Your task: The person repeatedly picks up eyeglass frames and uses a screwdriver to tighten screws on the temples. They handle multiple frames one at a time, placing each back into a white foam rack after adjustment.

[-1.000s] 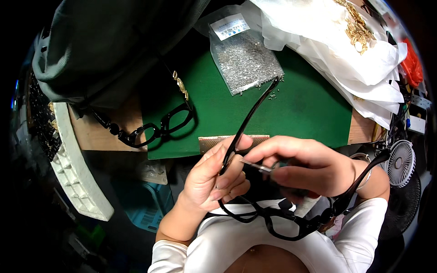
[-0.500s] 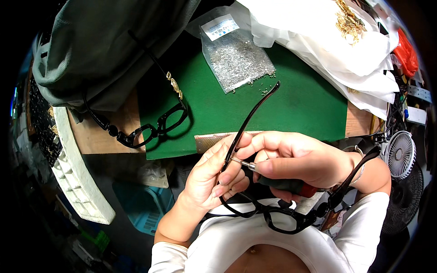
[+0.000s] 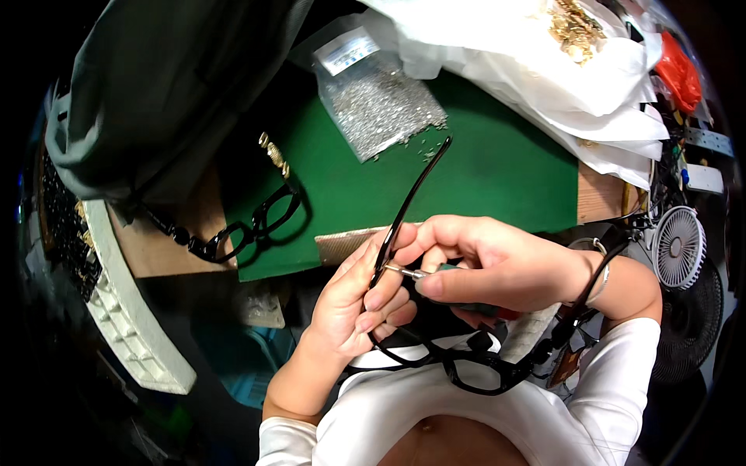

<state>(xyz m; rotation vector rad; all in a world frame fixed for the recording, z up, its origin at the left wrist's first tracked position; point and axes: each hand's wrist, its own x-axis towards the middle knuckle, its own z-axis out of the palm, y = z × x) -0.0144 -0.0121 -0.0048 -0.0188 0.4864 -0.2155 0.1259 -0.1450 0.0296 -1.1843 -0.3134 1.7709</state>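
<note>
Black eyeglasses (image 3: 403, 203) are gripped near one temple's hinge by my left hand (image 3: 346, 307), its fingers closed round the part. That temple points up and away, while the lens rims hang below my hands, in front of my white top. In my right hand (image 3: 505, 268), closed, is a screwdriver (image 3: 408, 272) with a metal shaft and a handle in dark green and red. Its tip meets the temple by my left fingertips; the screw itself is too small to see. A second pair of black eyeglasses (image 3: 255, 227), with gold decoration on one temple, rests at the bench's left.
A clear bag of tiny silver screws (image 3: 381, 105) lies on the green mat (image 3: 497, 171), some spilled beside it. White wrapping (image 3: 497, 54) with gold parts (image 3: 575, 31) is at far right. Dark cloth (image 3: 171, 85) covers the far left. A small fan (image 3: 678, 247) stands right.
The view has shifted slightly, so the bench things appear a little further left. Both hands keep their grip, with the screwdriver tip still at the temple.
</note>
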